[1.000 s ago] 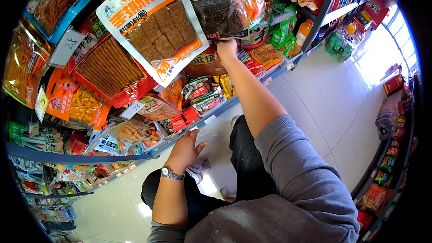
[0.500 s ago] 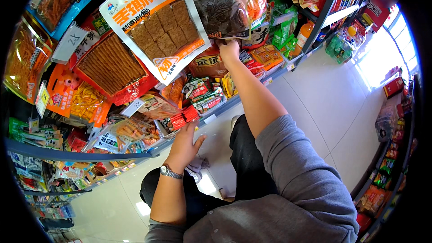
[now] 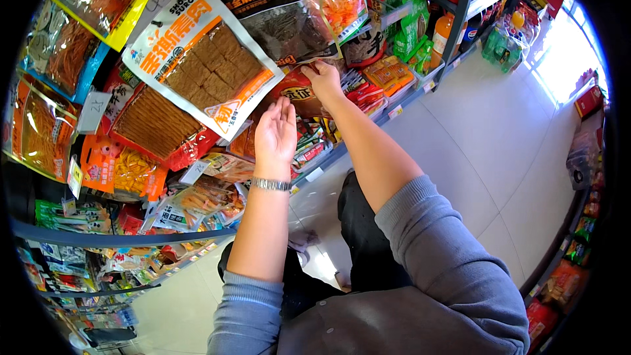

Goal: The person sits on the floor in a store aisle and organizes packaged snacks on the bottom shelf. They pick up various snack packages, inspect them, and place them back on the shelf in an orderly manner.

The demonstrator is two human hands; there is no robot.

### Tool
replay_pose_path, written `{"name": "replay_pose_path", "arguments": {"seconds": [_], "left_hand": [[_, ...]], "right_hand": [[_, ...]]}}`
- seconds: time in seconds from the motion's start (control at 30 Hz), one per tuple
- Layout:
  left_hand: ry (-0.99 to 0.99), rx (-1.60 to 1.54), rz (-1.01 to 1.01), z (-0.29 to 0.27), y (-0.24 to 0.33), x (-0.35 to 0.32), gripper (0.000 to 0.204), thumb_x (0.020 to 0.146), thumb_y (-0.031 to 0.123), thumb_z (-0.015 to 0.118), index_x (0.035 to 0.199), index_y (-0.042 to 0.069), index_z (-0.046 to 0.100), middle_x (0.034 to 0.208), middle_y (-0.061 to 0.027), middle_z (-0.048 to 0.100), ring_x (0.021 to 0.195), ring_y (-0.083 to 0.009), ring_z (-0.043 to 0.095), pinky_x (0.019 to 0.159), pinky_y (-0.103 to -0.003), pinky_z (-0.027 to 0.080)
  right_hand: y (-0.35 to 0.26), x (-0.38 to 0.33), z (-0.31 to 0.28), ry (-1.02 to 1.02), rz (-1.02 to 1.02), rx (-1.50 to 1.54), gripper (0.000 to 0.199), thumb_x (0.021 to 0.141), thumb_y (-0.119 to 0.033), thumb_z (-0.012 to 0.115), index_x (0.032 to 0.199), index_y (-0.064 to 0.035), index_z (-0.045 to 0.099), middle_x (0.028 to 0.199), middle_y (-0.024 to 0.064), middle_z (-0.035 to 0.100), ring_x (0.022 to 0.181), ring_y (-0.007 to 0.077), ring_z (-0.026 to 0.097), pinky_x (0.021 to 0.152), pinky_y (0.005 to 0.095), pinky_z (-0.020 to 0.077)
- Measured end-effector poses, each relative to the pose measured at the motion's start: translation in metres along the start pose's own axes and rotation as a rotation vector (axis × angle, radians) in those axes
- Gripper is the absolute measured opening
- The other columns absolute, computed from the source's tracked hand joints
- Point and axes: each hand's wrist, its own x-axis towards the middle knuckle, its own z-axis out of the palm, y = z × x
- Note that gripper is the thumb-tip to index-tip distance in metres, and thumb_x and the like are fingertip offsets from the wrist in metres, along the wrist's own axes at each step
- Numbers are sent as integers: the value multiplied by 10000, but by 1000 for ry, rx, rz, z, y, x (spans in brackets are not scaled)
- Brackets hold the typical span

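Note:
My right hand [image 3: 325,83] is at the upper right edge of a glossy red-brown snack packet [image 3: 299,96], its fingers closed on that edge. The fingertips are partly hidden against the packet. My left hand [image 3: 276,133] is open, palm turned up, with its fingers stretched toward the packet's lower left side. It holds nothing. Just above both hands hangs a clear bag with a black top [image 3: 289,23], dark shreds showing inside. Left of it hangs a white and orange pouch [image 3: 204,59] with brown square pieces in its window.
Hanging snack bags crowd the rack at left, with price cards such as a white one [image 3: 94,112] among them. Small packets [image 3: 312,141] fill the lower shelf. Orange bottles [image 3: 440,38] stand by a dark shelf post. Tiled floor [image 3: 453,138] runs to the right, beside another stocked shelf.
My left hand has moved up and right to the red-brown packet, turning palm up. My right hand has shifted slightly left and now shows more of its fingers. The view has tilted somewhat.

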Motion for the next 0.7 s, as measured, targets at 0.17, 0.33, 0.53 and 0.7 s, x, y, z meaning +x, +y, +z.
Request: {"name": "replay_pose_path", "arguments": {"seconds": [0.17,0.33,0.53,0.7], "left_hand": [[-24,-54,75,18,-2,20,356,802,-19,476,1149,-81,428,1214,-189,452,1164,-305,419,1049,-418,329],[-54,-136,22,19,6,16,347,802,-57,442,1147,-92,434,1197,-218,484,1136,-335,463,1006,-463,386],[-148,-208,8,34,24,3,496,741,-94,480,1221,-131,359,1278,-268,405,1222,-399,370,1051,-492,329],[-154,-281,-85,31,39,-4,531,753,-71,487,1256,-123,324,1308,-273,369,1255,-413,320,1055,-489,318]], "right_hand": [[9,8,-6,-6,18,77,265,791,-185,641,959,20,629,880,174,652,812,264,622,752,324,454],[18,15,-14,-83,8,-18,300,784,-215,657,974,16,631,892,170,655,810,271,627,745,336,461],[18,21,-19,-157,68,75,303,778,-240,671,965,-3,648,868,178,653,775,265,632,720,338,466],[5,14,-23,-269,-58,-103,314,759,-252,678,941,2,643,864,191,640,802,301,618,724,359,460]]}}
